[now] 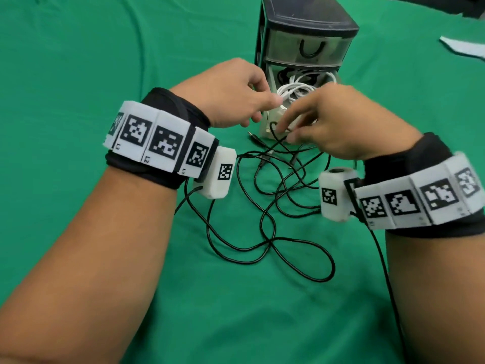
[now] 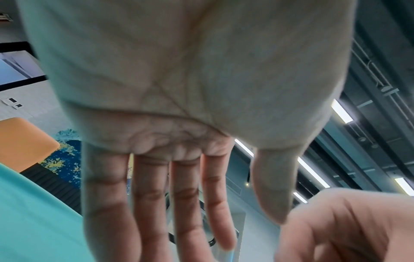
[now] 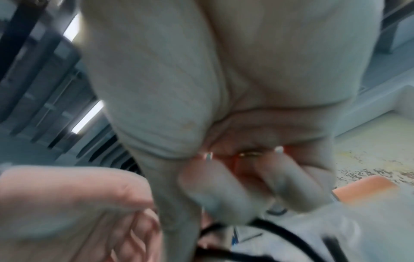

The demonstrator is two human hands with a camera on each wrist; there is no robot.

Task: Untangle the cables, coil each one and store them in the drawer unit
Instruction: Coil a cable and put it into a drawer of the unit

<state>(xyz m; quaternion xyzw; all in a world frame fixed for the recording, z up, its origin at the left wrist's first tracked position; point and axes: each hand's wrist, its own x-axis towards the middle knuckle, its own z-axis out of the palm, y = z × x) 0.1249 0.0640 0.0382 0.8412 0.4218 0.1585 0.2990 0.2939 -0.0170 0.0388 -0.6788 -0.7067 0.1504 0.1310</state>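
1. Two hands work at the mouth of the open drawer [image 1: 265, 128], which stands pulled out of the black drawer unit [image 1: 307, 30] at 12 o'clock on the green-covered worktop [image 1: 78, 61].
2. Left hand [image 1: 233, 93]: fingers extended and only loosely bent in the left wrist view, with nothing held. It hovers at the drawer's 9 o'clock edge, thumb near the white cable [image 1: 294, 91] that lies coiled inside the drawer.
3. Right hand [image 1: 328, 122]: fingers curled downward at the drawer's front edge, pinching a strand of the black cable [image 1: 275, 248] (contact is motion-blurred in the right wrist view, so grip firmness cannot be confirmed).
4. Black cable location: a loose tangle of crossing loops spread from the drawer front toward 6 o'clock, between the two wrists. One plug end [image 1: 253, 136] lies on the cloth just beside the drawer, at its 7 o'clock corner.
5. Step in hand, as judged: separating the black cable for coiling.
6. Recommended technique:
   - Start from the free plug end, not from mid-strand.
   - Feed that end back through each crossing. Do not pull loops tight, since tension would likely set a knot.
   - Steady the drawer with the left hand so a tug does not drag the light unit forward.
   - Wind even loops before lowering the coil beside the white cable.
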